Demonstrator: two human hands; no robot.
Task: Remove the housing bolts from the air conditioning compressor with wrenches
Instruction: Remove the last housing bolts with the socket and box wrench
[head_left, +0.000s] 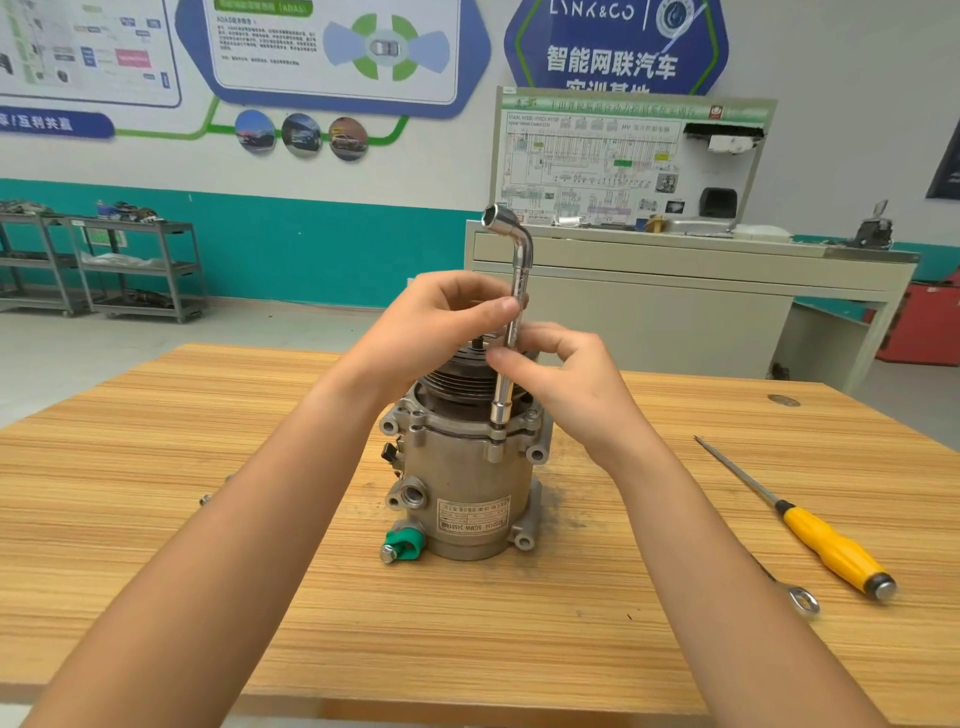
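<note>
The grey metal compressor (462, 483) stands upright on the wooden table (156, 545), pulley end up, with a green cap near its base. A chrome L-shaped socket wrench (511, 312) stands vertical, its lower socket seated on a housing bolt (497, 428) at the upper flange on the right side. My left hand (441, 322) pinches the wrench shaft from the left with thumb and fingers. Just below it, from the right, my right hand (561, 374) pinches the same shaft. The wrench's bent upper end points left.
A yellow-handled screwdriver (826, 540) and the ring end of a spanner (802, 600) lie on the table at the right. A small bolt (205, 500) lies left of my left forearm. Behind the table stand a training bench (675, 270) and metal shelving carts (130, 265).
</note>
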